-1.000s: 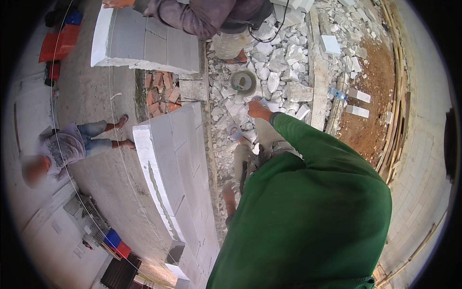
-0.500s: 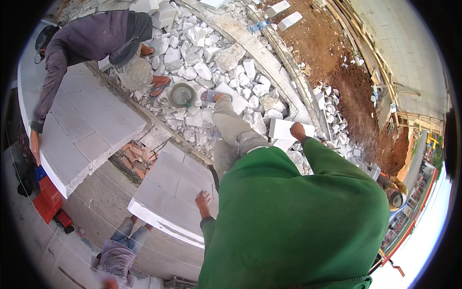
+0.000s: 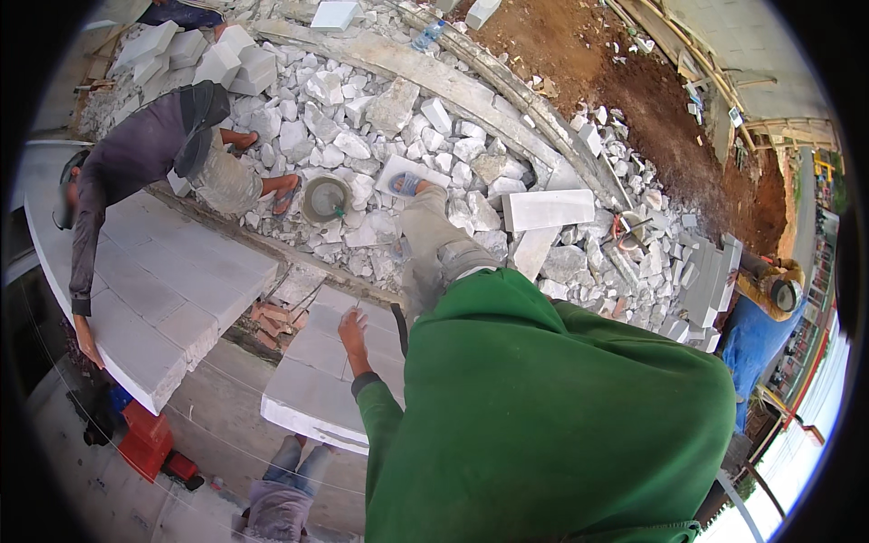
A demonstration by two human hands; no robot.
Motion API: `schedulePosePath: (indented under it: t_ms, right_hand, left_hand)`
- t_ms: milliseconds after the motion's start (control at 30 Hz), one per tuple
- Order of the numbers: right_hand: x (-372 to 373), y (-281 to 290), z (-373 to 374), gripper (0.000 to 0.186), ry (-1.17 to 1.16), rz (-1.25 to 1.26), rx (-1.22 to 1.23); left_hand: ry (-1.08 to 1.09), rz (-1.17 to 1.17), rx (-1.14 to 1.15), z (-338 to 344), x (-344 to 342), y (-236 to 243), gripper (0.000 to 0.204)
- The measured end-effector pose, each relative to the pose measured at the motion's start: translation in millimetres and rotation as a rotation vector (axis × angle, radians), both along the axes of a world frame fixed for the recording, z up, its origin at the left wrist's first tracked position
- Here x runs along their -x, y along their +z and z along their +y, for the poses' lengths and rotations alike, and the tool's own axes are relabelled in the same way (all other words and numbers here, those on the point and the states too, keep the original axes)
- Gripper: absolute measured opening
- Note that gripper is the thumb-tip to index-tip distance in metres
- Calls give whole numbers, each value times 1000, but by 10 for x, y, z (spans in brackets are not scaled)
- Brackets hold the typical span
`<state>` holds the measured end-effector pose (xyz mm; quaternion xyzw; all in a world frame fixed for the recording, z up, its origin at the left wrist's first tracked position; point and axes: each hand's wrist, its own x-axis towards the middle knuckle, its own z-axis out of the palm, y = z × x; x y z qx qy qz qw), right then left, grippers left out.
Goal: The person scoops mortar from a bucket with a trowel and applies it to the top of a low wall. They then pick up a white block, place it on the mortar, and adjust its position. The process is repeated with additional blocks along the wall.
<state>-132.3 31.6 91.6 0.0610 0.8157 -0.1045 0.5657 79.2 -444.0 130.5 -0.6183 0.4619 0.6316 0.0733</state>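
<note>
My left hand (image 3: 353,337), below a green sleeve, is over the near wall of light grey blocks (image 3: 303,380), fingers loosely bent and apart, nothing visible in it; whether it touches the wall I cannot tell. My right hand is hidden behind my green sweatshirt. One sandalled foot (image 3: 406,184) of mine rests on a white slab among broken white rubble (image 3: 385,113). A grey bucket (image 3: 322,201) with mortar-like residue stands left of it. A loose white block (image 3: 548,210) lies to the right.
A co-worker in purple (image 3: 131,149) bends over another block wall (image 3: 163,281). Another person (image 3: 276,507) is beyond my wall, another (image 3: 774,290) at right. Stacked blocks (image 3: 226,63), a concrete strip (image 3: 453,81), red dirt (image 3: 652,145), strings and red containers (image 3: 145,439) surround us.
My view has swung round toward the rubble on the right. My right hand, earlier by a white block, has dropped out of sight. My left hand has come up over the near wall.
</note>
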Motion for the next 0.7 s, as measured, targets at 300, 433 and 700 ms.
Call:
schedulePosePath:
  t_ms: [300, 433, 700]
  right_hand:
    - [12, 364, 947, 56, -254, 185, 95]
    - [-388, 512, 1661, 51, -290, 233, -266]
    - [324, 91, 2465, 34, -508, 239, -165]
  left_hand:
    - [-328, 64, 0, -1169, 1020, -307, 54]
    - [-229, 112, 105, -1308, 1166, -349, 54]
    - [-365, -77, 68, -75, 85, -222, 43]
